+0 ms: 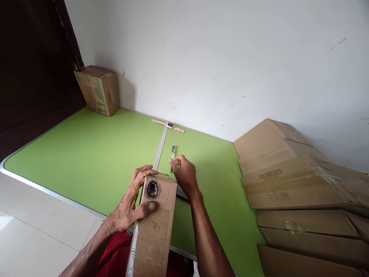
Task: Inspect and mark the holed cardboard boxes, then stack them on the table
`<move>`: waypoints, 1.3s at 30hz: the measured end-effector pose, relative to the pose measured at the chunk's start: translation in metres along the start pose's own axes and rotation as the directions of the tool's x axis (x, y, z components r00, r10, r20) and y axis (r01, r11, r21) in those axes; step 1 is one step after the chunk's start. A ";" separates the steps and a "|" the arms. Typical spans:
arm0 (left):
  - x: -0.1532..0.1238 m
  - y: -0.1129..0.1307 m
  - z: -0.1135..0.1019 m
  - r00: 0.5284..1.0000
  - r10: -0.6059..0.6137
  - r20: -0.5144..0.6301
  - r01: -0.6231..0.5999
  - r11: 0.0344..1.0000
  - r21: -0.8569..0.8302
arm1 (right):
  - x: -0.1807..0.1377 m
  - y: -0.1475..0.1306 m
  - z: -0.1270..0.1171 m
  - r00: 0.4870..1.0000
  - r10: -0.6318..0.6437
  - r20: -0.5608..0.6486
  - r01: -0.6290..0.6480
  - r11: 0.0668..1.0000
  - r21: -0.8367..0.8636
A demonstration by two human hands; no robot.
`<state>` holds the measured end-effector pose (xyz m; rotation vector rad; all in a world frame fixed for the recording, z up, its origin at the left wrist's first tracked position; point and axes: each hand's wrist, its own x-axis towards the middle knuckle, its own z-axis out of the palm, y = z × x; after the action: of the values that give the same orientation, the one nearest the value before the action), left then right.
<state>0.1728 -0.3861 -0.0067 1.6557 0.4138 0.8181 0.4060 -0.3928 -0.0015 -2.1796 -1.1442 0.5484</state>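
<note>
My left hand (134,202) is closed around the upper left side of a narrow cardboard box (155,234), its thumb on the front face. Near the box's top is a small hole (152,189), ringed with black scribbled pen lines. Just right of the box top, my right hand (186,173) has its fingers pinched on a pen (173,152). The pen's dark clip end shows beyond the fingertips and its blue end below them. A dark flat object (181,192) lies partly hidden under my right wrist and behind the box.
The green table (86,154) has a metal strip (160,148) across it. A pink-strapped watch (170,125) lies by the white wall. A printed carton (99,90) stands at the back left. Several flattened cardboard boxes (288,181) are stacked along the right.
</note>
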 end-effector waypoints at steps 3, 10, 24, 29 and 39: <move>-0.002 0.000 -0.001 1.000 -0.011 0.000 0.011 1.000 0.011 | 0.023 -0.001 0.017 0.997 0.079 0.017 -0.075 0.984 -0.159; -0.004 -0.003 -0.006 1.000 0.014 -0.020 -0.013 0.999 0.032 | 0.057 0.006 0.041 0.973 0.228 0.018 -0.216 0.942 -0.257; -0.005 -0.003 -0.006 0.997 -0.070 -0.038 0.069 0.998 -0.011 | -0.027 -0.007 -0.031 0.992 0.002 -0.127 0.088 0.714 0.695; -0.002 0.000 0.004 1.000 0.008 -0.020 -0.007 0.999 0.044 | -0.117 -0.032 -0.043 0.951 -0.207 -0.228 0.286 0.319 0.904; -0.002 0.010 0.010 1.000 0.000 -0.020 0.002 0.994 0.110 | -0.148 -0.017 -0.016 0.925 -0.211 -0.316 0.379 0.469 0.797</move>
<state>0.1774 -0.3966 0.0012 1.7503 0.4808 0.8244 0.3258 -0.5142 0.0338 -1.0937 -0.8445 0.5766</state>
